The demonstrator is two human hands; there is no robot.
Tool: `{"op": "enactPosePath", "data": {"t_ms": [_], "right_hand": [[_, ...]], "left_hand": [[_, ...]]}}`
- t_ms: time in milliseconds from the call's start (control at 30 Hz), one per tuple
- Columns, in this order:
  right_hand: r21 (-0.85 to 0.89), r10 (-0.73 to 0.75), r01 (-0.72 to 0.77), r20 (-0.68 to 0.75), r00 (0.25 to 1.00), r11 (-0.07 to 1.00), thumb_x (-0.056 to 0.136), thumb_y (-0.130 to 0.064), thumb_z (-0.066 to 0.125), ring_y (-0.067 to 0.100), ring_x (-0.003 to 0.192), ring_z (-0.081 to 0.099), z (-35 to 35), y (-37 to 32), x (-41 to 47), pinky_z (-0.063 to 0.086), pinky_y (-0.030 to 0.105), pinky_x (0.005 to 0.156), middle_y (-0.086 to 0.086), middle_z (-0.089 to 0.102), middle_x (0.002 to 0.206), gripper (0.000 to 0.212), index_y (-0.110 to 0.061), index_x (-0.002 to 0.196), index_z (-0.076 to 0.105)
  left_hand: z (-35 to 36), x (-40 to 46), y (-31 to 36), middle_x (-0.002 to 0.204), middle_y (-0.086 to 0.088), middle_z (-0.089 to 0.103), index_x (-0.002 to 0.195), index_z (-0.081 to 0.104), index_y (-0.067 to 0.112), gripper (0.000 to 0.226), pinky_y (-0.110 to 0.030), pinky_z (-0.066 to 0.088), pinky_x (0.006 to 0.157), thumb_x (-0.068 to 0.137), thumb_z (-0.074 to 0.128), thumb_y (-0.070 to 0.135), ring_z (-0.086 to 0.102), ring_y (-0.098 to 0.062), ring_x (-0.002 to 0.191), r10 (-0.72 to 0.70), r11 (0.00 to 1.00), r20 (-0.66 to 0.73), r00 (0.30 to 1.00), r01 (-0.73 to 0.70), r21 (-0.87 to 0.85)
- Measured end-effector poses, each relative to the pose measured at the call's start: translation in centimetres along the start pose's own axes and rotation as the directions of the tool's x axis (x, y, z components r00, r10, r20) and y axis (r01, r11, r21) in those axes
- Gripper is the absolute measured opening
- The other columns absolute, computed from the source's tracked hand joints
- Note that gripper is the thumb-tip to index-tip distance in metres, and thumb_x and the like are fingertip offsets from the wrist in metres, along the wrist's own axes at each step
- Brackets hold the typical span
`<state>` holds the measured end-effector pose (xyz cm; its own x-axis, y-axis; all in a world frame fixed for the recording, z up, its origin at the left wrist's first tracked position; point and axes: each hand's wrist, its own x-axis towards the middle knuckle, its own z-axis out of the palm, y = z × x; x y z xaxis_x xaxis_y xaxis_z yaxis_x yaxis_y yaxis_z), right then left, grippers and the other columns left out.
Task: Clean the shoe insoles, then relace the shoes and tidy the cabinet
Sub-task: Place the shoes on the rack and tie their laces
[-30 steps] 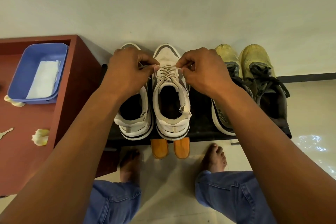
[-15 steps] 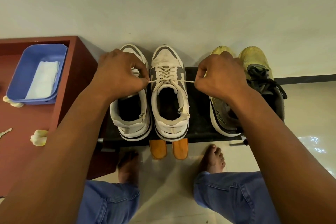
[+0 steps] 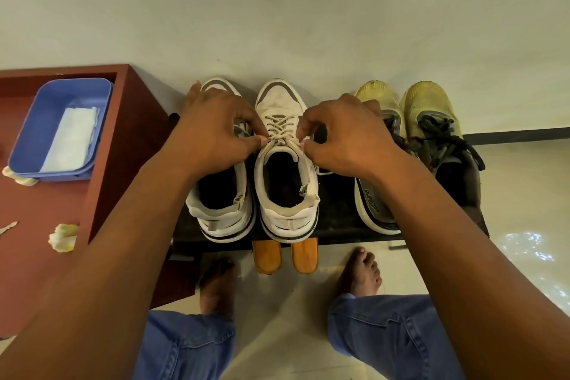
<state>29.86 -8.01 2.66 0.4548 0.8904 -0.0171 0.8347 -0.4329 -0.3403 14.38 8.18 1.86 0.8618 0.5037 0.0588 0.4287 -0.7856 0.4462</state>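
I have both hands down at the white sneaker (image 3: pixel 285 163) that stands second from the left on the black shoe rack (image 3: pixel 336 210), toe toward the wall. My left hand (image 3: pixel 212 133) is curled, thumb and forefinger pinching the beige lace (image 3: pixel 282 129) at the left edge of the tongue opening. My right hand (image 3: pixel 345 136) mirrors it on the other side, its fingertips pinching the lace at the top right eyelets. The lacing runs in crosses up the tongue between the two hands.

The matching white sneaker (image 3: pixel 220 200) sits just beside it on the left, touching along the sole, and my left hand covers most of its front. To the right, well apart from the white pair, a pair of yellow running shoes (image 3: pixel 431 120) with dark laces stands on the same rack; my right forearm crosses the nearer one.

Two orange insoles (image 3: pixel 285 256) poke out from under the rack's front edge, directly below the white sneaker I am lacing.

On the left, the red-brown cabinet (image 3: pixel 129 133) top carries a blue plastic tub (image 3: pixel 40 120) with a folded white cloth (image 3: pixel 72 139) lying in it, and pale crumpled scraps (image 3: pixel 63 237) lie near the cabinet's edge. My bare feet (image 3: pixel 361 271) and jeans show on the pale floor below.
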Motion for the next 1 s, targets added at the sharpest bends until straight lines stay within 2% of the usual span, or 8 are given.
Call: {"op": "enactPosePath", "data": {"t_ms": [100,167,233,400,500,600,1000], "right_hand": [[0.046,-0.014,0.013,0.02,1.0,0.999,0.085,-0.031,0.066,0.017,0.104,0.06,0.4,-0.1,0.2,0.034,0.045,0.099,-0.015,0.069,0.09,0.011,-0.032,0.093,0.073],[0.059,-0.017,0.017,0.015,1.0,0.998,0.085,-0.03,0.065,0.017,0.102,0.061,0.5,-0.1,0.3,0.036,0.046,0.1,-0.013,0.07,0.089,0.01,-0.031,0.091,0.073],[0.067,-0.014,0.014,0.007,1.0,0.998,0.086,-0.028,0.064,0.018,0.1,0.062,0.5,-0.2,0.4,0.038,0.046,0.1,-0.012,0.071,0.088,0.01,-0.03,0.09,0.073],[0.074,0.004,-0.003,-0.005,1.0,0.997,0.082,-0.028,0.063,0.018,0.09,0.063,0.8,-0.5,0.6,0.044,0.047,0.098,-0.01,0.069,0.079,0.006,-0.027,0.081,0.069],[0.036,0.034,-0.034,-0.012,0.999,0.999,0.081,-0.029,0.062,0.019,0.086,0.063,0.9,-0.4,0.5,0.044,0.045,0.096,-0.008,0.068,0.076,0.006,-0.026,0.08,0.068],[-0.016,0.053,-0.053,-0.018,0.998,0.998,0.081,-0.03,0.062,0.02,0.086,0.063,0.9,-0.3,0.4,0.043,0.045,0.096,-0.007,0.068,0.077,0.008,-0.027,0.082,0.068],[-0.025,0.067,-0.068,-0.038,0.997,0.997,0.083,-0.03,0.063,0.02,0.082,0.062,0.8,-0.1,0.4,0.041,0.041,0.092,-0.007,0.064,0.074,0.006,-0.027,0.081,0.068]], "left_hand": [[0.5,0.1,0.3,0.096,0.012,0.075,0.079,0.068,0.048,0.007,-0.054,0.008,0.125,0.074,0.065,0.052,0.064,-0.018,0.108,-0.004,1.0,-0.007,1.0,0.004,-0.005],[0.6,0.2,0.1,0.097,0.011,0.074,0.079,0.067,0.049,0.004,-0.054,0.008,0.126,0.078,0.07,0.051,0.064,-0.018,0.108,-0.001,1.0,-0.008,1.0,0.001,-0.001],[0.7,0.2,0.1,0.096,0.01,0.074,0.08,0.067,0.048,0.01,-0.056,0.008,0.126,0.083,0.076,0.044,0.063,-0.019,0.108,-0.006,1.0,0.011,1.0,0.006,0.001],[1.0,0.0,-0.1,0.089,0.015,0.071,0.078,0.064,0.046,0.007,-0.06,0.02,0.121,0.081,0.066,0.052,0.063,-0.018,0.102,0.007,0.999,0.014,1.0,-0.007,0.032],[1.2,-0.1,-0.3,0.093,0.015,0.07,0.082,0.068,0.039,0.016,-0.059,0.014,0.124,0.083,0.061,0.053,0.06,-0.017,0.108,0.006,0.992,-0.01,1.0,-0.004,0.124],[1.5,-0.2,-0.3,0.092,0.014,0.07,0.084,0.07,0.036,0.012,-0.056,0.008,0.126,0.087,0.065,0.046,0.059,-0.018,0.11,-0.004,0.985,-0.033,0.999,0.009,0.171],[1.4,0.0,-0.3,0.083,0.015,0.069,0.087,0.07,0.033,0.012,-0.052,0.002,0.127,0.091,0.064,0.043,0.063,-0.013,0.097,-0.026,0.984,-0.014,1.0,0.028,0.174]]}}
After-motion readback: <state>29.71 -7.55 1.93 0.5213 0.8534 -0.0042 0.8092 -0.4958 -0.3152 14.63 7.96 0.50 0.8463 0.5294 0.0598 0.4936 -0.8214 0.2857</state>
